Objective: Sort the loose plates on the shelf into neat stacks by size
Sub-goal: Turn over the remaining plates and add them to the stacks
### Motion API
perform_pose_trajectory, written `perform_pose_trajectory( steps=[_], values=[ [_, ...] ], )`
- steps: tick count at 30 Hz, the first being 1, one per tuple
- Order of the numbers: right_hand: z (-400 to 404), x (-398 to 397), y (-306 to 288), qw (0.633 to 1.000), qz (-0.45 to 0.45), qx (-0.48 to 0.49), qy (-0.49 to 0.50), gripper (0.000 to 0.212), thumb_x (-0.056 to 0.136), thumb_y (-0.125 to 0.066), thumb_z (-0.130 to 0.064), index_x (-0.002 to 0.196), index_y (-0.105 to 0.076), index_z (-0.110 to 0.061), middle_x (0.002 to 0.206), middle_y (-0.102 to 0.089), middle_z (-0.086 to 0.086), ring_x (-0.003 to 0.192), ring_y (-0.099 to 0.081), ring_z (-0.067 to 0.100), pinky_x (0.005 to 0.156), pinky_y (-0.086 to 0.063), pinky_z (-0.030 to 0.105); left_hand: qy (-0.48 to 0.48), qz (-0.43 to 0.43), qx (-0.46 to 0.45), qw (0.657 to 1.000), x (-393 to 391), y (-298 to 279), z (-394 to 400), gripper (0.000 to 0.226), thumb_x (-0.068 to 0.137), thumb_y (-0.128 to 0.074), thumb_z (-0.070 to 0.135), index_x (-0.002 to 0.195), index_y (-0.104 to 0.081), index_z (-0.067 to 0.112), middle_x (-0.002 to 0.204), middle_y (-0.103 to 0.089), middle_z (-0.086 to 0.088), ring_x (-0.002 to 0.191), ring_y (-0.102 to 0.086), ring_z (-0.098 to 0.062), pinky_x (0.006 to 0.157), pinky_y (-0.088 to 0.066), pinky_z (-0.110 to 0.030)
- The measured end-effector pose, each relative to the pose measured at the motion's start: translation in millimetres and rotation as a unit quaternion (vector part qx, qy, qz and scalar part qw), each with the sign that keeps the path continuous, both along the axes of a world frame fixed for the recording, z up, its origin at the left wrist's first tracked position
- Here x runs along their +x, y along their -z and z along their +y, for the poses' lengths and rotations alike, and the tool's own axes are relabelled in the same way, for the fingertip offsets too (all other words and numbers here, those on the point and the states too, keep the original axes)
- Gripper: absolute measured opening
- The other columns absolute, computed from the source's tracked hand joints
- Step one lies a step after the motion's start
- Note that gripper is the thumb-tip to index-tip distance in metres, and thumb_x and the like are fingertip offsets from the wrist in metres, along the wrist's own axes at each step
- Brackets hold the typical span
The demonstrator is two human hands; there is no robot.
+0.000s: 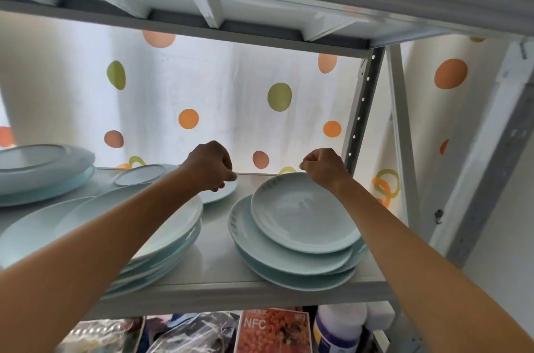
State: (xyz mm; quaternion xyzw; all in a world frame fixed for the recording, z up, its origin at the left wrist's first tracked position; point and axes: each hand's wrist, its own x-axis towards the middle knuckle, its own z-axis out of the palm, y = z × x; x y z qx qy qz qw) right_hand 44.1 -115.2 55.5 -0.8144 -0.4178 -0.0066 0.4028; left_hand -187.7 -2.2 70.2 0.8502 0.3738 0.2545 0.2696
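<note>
Both hands (pixel 210 166) (pixel 324 166) curled (arms outstretched)

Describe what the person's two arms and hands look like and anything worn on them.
Both forearms are bare right to the frame edge: no sleeves show. The left hand and the right hand wear no gloves, and no watch, bracelet or ring can be seen on the sides that face the camera. No markings show on either arm.

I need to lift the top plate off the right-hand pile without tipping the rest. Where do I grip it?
Pinch the top plate at its raised rim, coming from the front or right: it sits skewed on the pile, overhanging toward the right. The right hand is already at its far rim.
</note>
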Motion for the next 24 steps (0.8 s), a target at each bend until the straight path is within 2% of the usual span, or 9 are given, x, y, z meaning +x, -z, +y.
perform_pose_trajectory(
  steps=[4,8,10,12,14,18,21,24],
  values=[
    [29.6,-35.5,-5.8,0.999,0.0,0.014,-0.049,0.013,0.084,-0.063,-0.014,0.085,-0.07,-0.003,0.086,-0.07,0.005,0.085,-0.062,0.021,0.075,-0.046,0.026,-0.023,-0.002,0.049,0.999,-33.5,-7.0,16.4,0.007,0.079,-0.07,0.013,0.079,-0.067,0.006,0.068,-0.072,-0.012,0.055,-0.069,-0.017,0.054,-0.057,-0.026],
    [62.4,-72.1,-12.3,0.995,0.009,0.022,-0.094,0.012,0.083,-0.063,-0.015,0.083,-0.072,-0.006,0.077,-0.067,-0.001,0.083,-0.062,0.019,0.069,-0.042,0.023,-0.057,-0.019,0.063,0.996,-78.4,-11.4,41.3,0.007,0.081,-0.07,0.013,0.077,-0.069,0.006,0.068,-0.072,-0.011,0.054,-0.069,-0.018,0.055,-0.056,-0.026],
    [85.6,-94.8,-12.6,0.993,0.017,0.02,-0.113,0.013,0.083,-0.065,-0.016,0.085,-0.072,-0.005,0.082,-0.069,0.001,0.088,-0.064,0.021,0.073,-0.044,0.024,-0.076,-0.031,0.055,0.995,-110.9,-10.8,59.5,0.007,0.081,-0.07,0.012,0.077,-0.07,0.006,0.069,-0.072,-0.014,0.06,-0.071,-0.022,0.058,-0.058,-0.028],
    [104.3,-116.8,-11.9,0.991,0.024,0.01,-0.131,0.013,0.083,-0.066,-0.018,0.087,-0.073,-0.008,0.09,-0.072,0.003,0.091,-0.064,0.021,0.077,-0.049,0.026,-0.091,-0.052,0.033,0.994,-138.5,-8.5,78.2,0.006,0.081,-0.07,0.01,0.078,-0.07,0.005,0.072,-0.072,-0.015,0.065,-0.071,-0.024,0.057,-0.056,-0.028],
    [124.0,-141.7,-10.0,0.988,0.03,-0.008,-0.15,0.014,0.083,-0.067,-0.02,0.089,-0.074,-0.009,0.095,-0.073,0.004,0.09,-0.064,0.019,0.071,-0.047,0.023,-0.102,-0.074,0.003,0.992,-169.6,-4.4,99.0,0.006,0.082,-0.07,0.01,0.081,-0.07,0.004,0.074,-0.072,-0.014,0.064,-0.07,-0.021,0.054,-0.055,-0.026],
    [152.4,-174.4,-11.0,0.98,0.075,-0.034,-0.182,0.018,0.084,-0.067,-0.015,0.095,-0.073,-0.002,0.091,-0.07,0.008,0.084,-0.06,0.02,0.065,-0.045,0.024,-0.109,-0.089,-0.045,0.989,-212.2,7.9,138.5,0.013,0.087,-0.068,0.016,0.08,-0.07,0.005,0.072,-0.071,-0.008,0.061,-0.066,-0.016,0.05,-0.05,-0.023],
    [167.4,-184.5,-13.8,0.977,0.105,-0.071,-0.172,0.024,0.086,-0.066,-0.015,0.103,-0.07,0.003,0.09,-0.063,0.01,0.083,-0.054,0.023,0.066,-0.045,0.028,-0.082,-0.101,-0.086,0.988,-222.2,19.8,161.4,0.014,0.089,-0.066,0.019,0.082,-0.069,0.007,0.075,-0.071,-0.008,0.065,-0.067,-0.017,0.055,-0.052,-0.025],
    [178.1,-188.7,-15.0,0.976,0.112,-0.103,-0.155,0.026,0.087,-0.066,-0.018,0.105,-0.068,0.002,0.091,-0.059,0.01,0.082,-0.053,0.023,0.062,-0.046,0.027,-0.012,-0.14,-0.196,0.971,-225.3,33.3,175.5,0.024,0.091,-0.064,0.028,0.094,-0.071,0.006,0.089,-0.074,-0.01,0.082,-0.071,-0.024,0.068,-0.057,-0.034]
  ],
)
